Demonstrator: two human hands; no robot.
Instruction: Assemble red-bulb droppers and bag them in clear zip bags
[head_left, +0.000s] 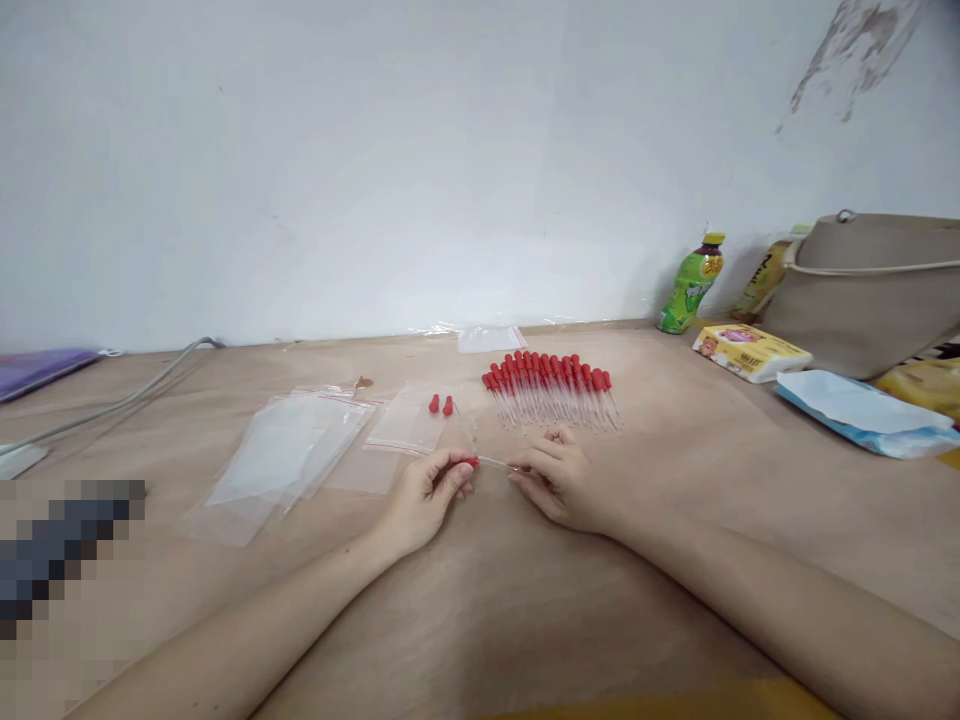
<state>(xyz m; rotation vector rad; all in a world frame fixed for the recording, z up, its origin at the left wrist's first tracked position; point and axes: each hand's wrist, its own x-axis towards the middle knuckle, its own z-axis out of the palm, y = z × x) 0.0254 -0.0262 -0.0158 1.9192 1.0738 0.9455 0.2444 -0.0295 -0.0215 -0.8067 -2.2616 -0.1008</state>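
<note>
My left hand point(442, 492) pinches a red rubber bulb point(473, 461) between thumb and fingers. A thin clear dropper tube point(492, 462) runs from the bulb to my right hand point(553, 478), whose fingertips are closed on its other end. Whether the tube sits fully inside the bulb, I cannot tell. Just beyond my hands lie two loose red bulbs point(441, 404) on a clear zip bag point(405, 420), with a thin clear tube beside them. Behind my right hand, many droppers point(551, 385) with red bulbs lie side by side in a bunch, bulbs pointing to the wall.
More clear zip bags point(289, 450) lie at left, and one small bag point(491, 340) near the wall. On the right are a green bottle point(691, 285), a tissue pack point(752, 352), a blue-white packet point(862, 412) and a grey-beige bag point(877, 290). A cable point(142, 388) crosses the left side.
</note>
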